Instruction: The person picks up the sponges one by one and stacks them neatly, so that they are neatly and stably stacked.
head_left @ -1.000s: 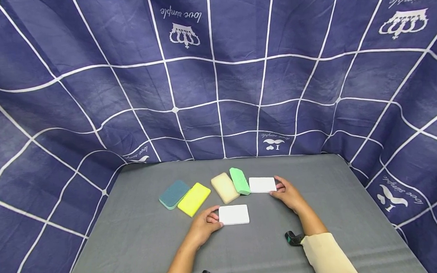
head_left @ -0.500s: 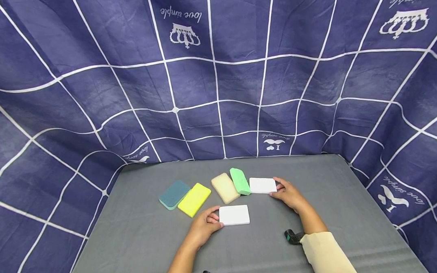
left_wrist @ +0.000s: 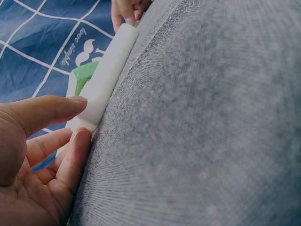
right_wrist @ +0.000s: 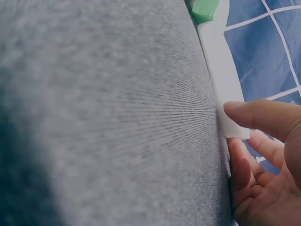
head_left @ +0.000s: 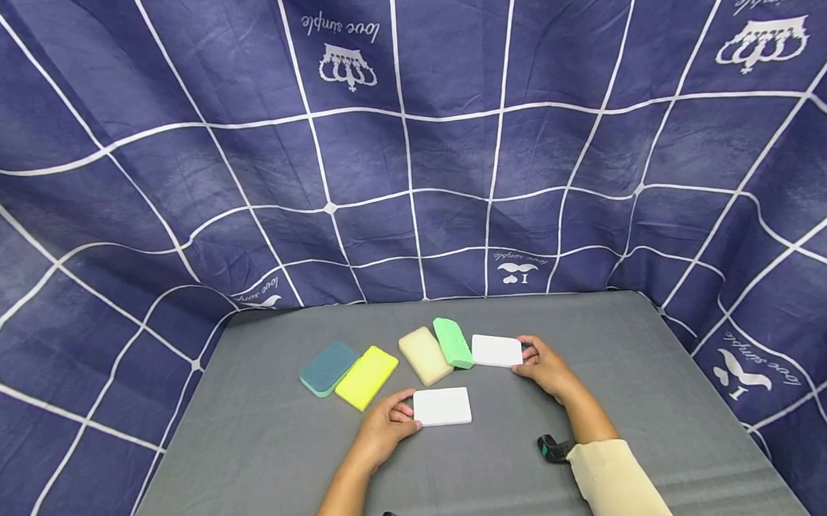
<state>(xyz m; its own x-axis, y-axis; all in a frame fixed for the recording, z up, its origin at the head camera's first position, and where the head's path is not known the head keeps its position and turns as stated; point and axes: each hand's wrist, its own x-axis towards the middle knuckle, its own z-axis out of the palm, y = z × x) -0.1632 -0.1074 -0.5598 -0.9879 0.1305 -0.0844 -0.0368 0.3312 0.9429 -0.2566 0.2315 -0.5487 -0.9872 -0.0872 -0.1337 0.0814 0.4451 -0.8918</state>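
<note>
In the head view, my left hand [head_left: 382, 430] pinches the left end of a white rectangular sponge [head_left: 442, 407] lying flat on the grey table. The left wrist view shows the thumb on the near side of this white sponge [left_wrist: 109, 75] and fingertips at its end. My right hand [head_left: 547, 369] pinches the right end of a second white sponge [head_left: 497, 350], farther back. Its thumb lies against that sponge [right_wrist: 221, 70] in the right wrist view. A green sponge [head_left: 453, 342] sits just left of the second white sponge, partly against a cream sponge [head_left: 425, 355].
A yellow sponge [head_left: 366, 378] and a dark teal sponge [head_left: 329, 368] with a light green underside touch at the left. The grey tabletop [head_left: 256, 465] ends at a blue gridded cloth [head_left: 451, 156] behind and at the sides.
The white sponge in my right hand has turned very slightly, its right end a touch nearer me. My left hand and its sponge look still.
</note>
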